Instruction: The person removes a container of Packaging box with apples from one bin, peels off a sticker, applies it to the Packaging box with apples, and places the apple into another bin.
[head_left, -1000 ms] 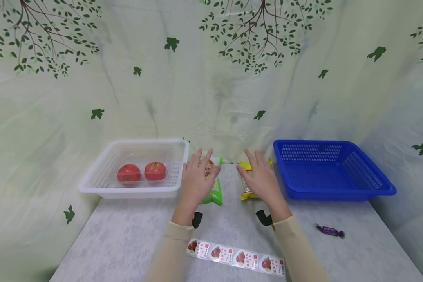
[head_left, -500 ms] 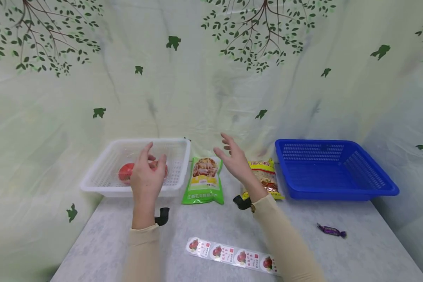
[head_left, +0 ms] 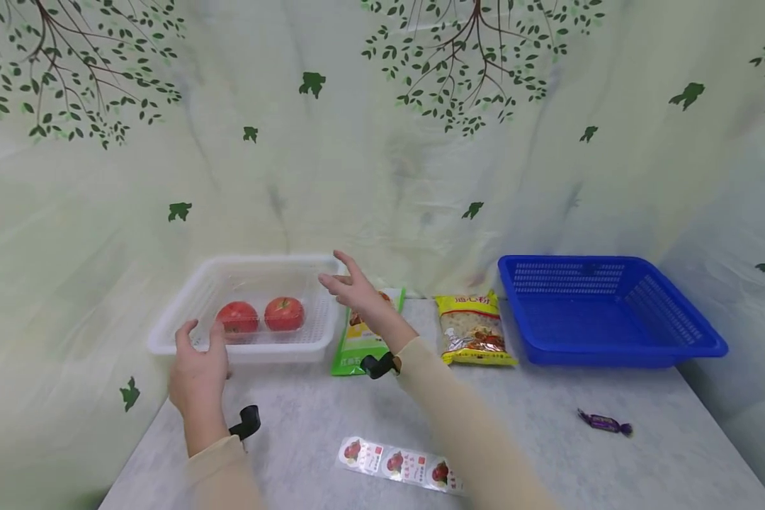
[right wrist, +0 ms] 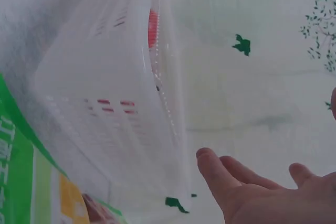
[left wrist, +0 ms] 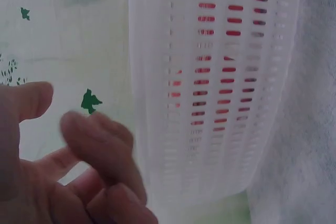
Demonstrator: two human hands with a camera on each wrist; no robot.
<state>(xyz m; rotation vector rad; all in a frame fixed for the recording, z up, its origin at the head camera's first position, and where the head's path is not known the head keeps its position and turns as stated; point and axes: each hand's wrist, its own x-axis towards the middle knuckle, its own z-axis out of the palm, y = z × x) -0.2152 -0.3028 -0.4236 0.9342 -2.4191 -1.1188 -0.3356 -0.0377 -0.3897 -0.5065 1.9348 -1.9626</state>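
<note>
A white slotted basket [head_left: 173,333] stands at the table's back left with two red apples [head_left: 237,316] [head_left: 284,313] in a clear tray inside. My left hand [head_left: 199,354] is at the basket's near left corner, fingers spread and holding nothing; the left wrist view has the basket wall [left wrist: 220,93] just beyond the fingers [left wrist: 100,145]. My right hand [head_left: 350,285] hovers open at the basket's right rim, above a green snack bag [head_left: 357,347]. In the right wrist view the fingers [right wrist: 231,182] are apart from the basket wall [right wrist: 115,124].
A yellow pasta bag [head_left: 474,329] lies beside the green one. A blue basket [head_left: 676,340] stands at the back right. A purple wrapped candy [head_left: 604,423] and a strip of apple stickers [head_left: 395,464] lie near the front. A leaf-print curtain hangs behind.
Both hands have swung left from the two bags to the white basket. The left hand dropped to its near left corner; the right crossed over the green bag to its right rim.
</note>
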